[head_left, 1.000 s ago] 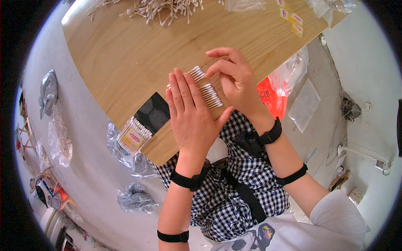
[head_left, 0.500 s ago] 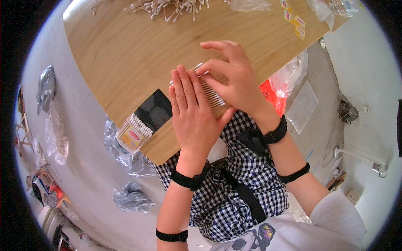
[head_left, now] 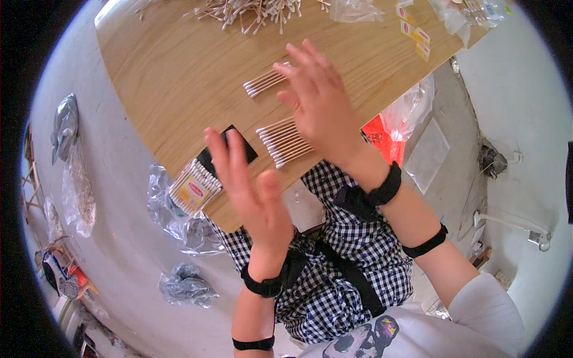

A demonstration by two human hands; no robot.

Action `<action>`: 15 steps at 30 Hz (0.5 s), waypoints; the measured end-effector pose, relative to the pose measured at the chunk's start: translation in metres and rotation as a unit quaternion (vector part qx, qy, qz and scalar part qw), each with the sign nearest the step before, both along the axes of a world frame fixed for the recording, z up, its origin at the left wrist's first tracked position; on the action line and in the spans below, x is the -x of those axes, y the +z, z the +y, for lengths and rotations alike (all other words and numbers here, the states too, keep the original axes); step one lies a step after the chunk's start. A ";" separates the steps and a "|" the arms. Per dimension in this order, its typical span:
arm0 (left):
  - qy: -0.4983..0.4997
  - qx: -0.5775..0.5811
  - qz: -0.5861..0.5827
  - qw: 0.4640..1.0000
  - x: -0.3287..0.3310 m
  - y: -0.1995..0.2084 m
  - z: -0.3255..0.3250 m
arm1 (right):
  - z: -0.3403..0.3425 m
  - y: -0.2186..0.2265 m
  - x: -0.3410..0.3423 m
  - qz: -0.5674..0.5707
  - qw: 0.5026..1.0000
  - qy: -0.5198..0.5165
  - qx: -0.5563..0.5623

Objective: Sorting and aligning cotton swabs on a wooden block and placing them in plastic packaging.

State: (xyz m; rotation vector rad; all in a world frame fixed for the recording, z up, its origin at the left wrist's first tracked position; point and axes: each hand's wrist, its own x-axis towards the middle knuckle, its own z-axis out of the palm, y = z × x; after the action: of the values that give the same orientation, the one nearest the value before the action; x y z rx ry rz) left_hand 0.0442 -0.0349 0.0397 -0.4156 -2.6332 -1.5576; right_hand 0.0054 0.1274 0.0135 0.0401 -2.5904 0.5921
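Observation:
My left hand [head_left: 248, 185] is raised flat above the near edge of the wooden table [head_left: 167, 77], fingers together and holding nothing. My right hand [head_left: 319, 101] hovers spread open over the table, palm down, empty. Between and under them lies a neat row of cotton swabs [head_left: 285, 141]. A second small row of cotton swabs [head_left: 262, 82] rests further out, just left of my right fingertips. A bundled pack of swabs [head_left: 194, 188] sits on a black square card [head_left: 230, 152] at the table's near left edge.
A loose pile of cotton swabs [head_left: 250, 9] lies at the far edge, with clear plastic bags [head_left: 352, 9] and small yellow labels [head_left: 415, 36] to the right. Crumpled plastic bags [head_left: 179, 215] and a red bag [head_left: 382, 134] are on the grey floor beside the table.
Both hands were pressed together over the swab row; they have lifted and parted, uncovering it. A second row now shows further out.

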 end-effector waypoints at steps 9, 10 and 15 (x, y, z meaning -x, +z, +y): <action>0.184 -0.344 -0.090 0.917 -0.001 0.009 -0.018 | -0.039 -0.008 0.009 -0.045 0.993 0.085 -0.066; 0.193 -0.384 -0.099 0.897 0.002 0.006 -0.017 | -0.044 -0.009 0.013 -0.043 0.993 0.090 -0.065; 0.193 -0.438 -0.113 0.871 0.008 -0.003 -0.009 | -0.061 -0.014 0.032 -0.010 0.988 0.151 -0.041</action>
State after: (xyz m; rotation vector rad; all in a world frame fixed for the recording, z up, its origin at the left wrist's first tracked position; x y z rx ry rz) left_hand 0.0358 -0.0438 0.0369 0.3470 -1.6431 -2.4557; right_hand -0.0265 0.0662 -0.0008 0.4639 -2.6465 0.5921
